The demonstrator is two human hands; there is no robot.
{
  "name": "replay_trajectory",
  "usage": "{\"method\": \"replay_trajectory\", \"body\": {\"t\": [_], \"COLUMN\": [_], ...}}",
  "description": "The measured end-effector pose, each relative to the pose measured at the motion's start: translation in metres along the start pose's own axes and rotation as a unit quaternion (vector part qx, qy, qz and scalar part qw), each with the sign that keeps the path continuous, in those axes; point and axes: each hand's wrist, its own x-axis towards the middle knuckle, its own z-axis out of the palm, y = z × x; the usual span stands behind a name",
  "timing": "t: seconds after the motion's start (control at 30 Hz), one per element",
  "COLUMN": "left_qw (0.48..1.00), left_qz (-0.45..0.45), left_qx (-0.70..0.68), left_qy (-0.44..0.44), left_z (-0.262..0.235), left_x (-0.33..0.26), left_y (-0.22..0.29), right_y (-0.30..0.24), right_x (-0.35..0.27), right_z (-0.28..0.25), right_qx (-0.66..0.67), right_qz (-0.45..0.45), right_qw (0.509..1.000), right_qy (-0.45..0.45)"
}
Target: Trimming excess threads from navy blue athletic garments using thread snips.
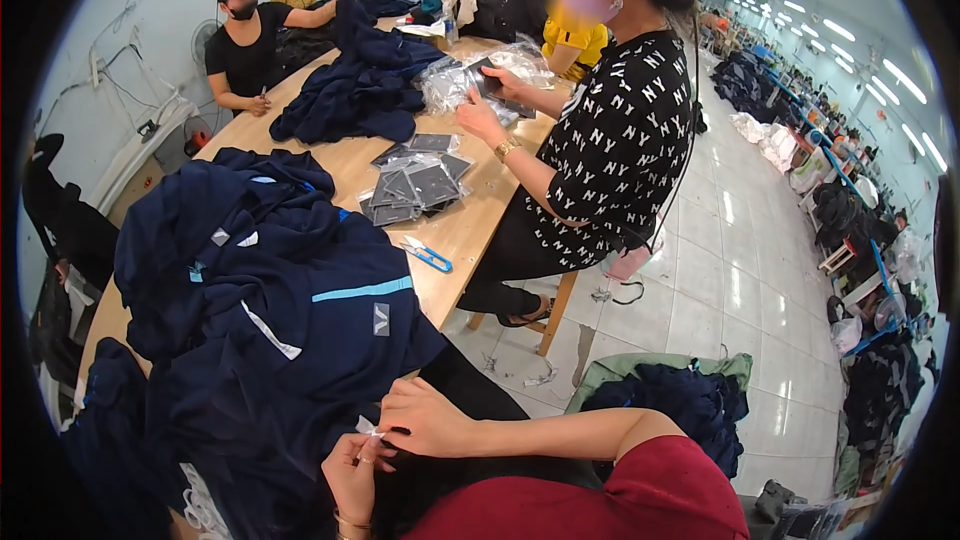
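Low in the picture, my left hand [350, 478] and my right hand [428, 422] meet above my lap, fingertips closed in a pinch. Between them is a small white piece [366, 427], perhaps a label or strip of cloth; it is too small to name surely. Close by, a heap of navy garments [250, 310] spreads over the table toward me. One carries a light blue stripe and a grey patch, and a white strip lies across another fold. Beyond the heap, a pair of blue-handled thread snips [428, 254] lies on the wood.
Across the wooden table [470, 205] lie dark squares in clear plastic [418, 180] and another navy pile [360, 90]. A person in a patterned black shirt [625, 130] handles packets at the right. Others work farther back. A green-edged sack of dark cloth [665, 400] sits on the floor.
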Motion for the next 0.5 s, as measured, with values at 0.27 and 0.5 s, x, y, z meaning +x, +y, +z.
{"method": "replay_trajectory", "body": {"t": [0.27,0.5], "left_qw": [0.999,0.995], "left_qz": [0.002,0.012], "left_qx": [-0.031,0.09], "left_qy": [-0.031,-0.035], "left_z": [0.0,-0.02], "left_x": [0.002,-0.008], "left_y": [0.0,-0.013], "right_y": [0.01,0.033], "right_x": [0.012,0.014], "right_z": [-0.013,-0.049], "right_qx": [0.379,0.62], "right_qz": [0.35,0.426], "right_qw": [0.832,0.65], "right_qy": [-0.206,-0.109]}}
